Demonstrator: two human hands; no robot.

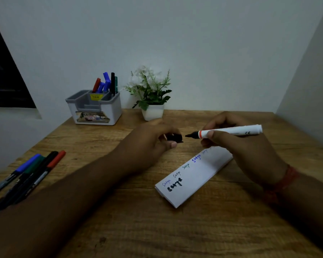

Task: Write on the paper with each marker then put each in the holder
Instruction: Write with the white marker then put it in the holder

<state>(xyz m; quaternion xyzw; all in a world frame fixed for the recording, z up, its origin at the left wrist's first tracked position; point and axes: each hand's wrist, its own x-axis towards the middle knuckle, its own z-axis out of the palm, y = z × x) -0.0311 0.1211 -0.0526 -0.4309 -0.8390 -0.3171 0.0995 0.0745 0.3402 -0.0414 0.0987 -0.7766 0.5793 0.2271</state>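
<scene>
**Uncapped marker held over the paper**

The wooden tabletop [119, 220] fills the lower frame. A folded paper [199, 175], lower right of centre, carries several handwritten words in blue and black. The grey-and-white holder [95, 108] stands at upper left with markers in its back compartment, beside a small potted plant [150, 95]. Four more markers [32, 172] lie at the left edge. The right hand [237, 146], right of centre, has its fingers clamped on a white marker [229, 130], tip bare and pointing left. The left hand [151, 138] pinches the black cap [174, 137] just beside that tip.
</scene>
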